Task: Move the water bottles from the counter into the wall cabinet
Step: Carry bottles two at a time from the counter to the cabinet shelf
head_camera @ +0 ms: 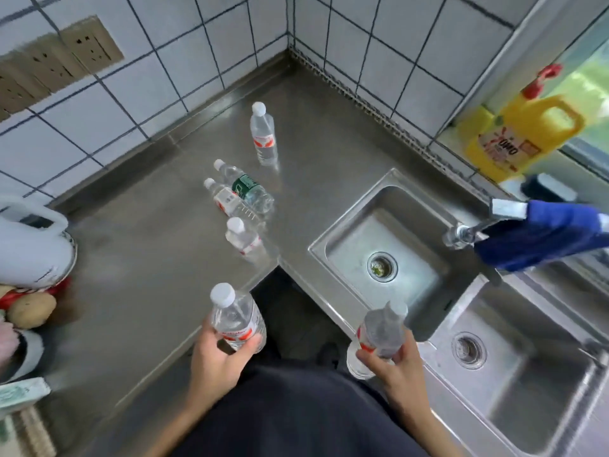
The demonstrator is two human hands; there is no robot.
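Observation:
My left hand [219, 359] grips a clear water bottle [235, 316] with a white cap and red label, held upright over the counter's inner corner. My right hand [397, 364] holds a second, similar bottle [382, 331] near the sink's front edge. Several more bottles remain on the steel counter [148, 258]: one upright at the back [262, 133], a green-labelled one [245, 188] lying on its side, a red-labelled one [227, 202] lying beside it, and one upright [245, 240] near the counter's edge. The wall cabinet is out of view.
A double steel sink [362, 235] lies to the right, with a faucet [461, 234] draped in a blue cloth [543, 235]. A yellow detergent jug [524, 133] stands on the window sill. A white kettle [29, 239] and potatoes [31, 310] sit at the left.

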